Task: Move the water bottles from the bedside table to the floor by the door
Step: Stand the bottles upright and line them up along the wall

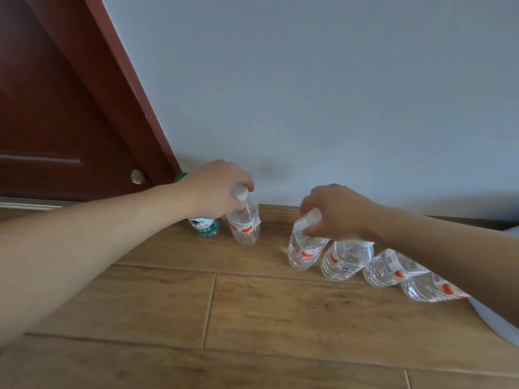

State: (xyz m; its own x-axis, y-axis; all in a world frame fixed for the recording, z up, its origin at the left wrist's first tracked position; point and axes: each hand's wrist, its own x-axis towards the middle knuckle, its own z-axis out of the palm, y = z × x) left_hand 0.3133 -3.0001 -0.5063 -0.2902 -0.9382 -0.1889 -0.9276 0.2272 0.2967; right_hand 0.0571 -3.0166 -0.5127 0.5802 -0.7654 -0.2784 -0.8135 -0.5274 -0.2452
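Fingers of my left hand (216, 186) pinch the white cap of a red-labelled bottle (245, 224) standing on the wooden floor (252, 318), just beside a green-labelled bottle (206, 227) near the door (56, 108). My right hand (334, 211), well apart from the left, grips the neck of a second bottle (303, 252). Three more bottles (346, 261) line up to its right along the wall (309, 80).
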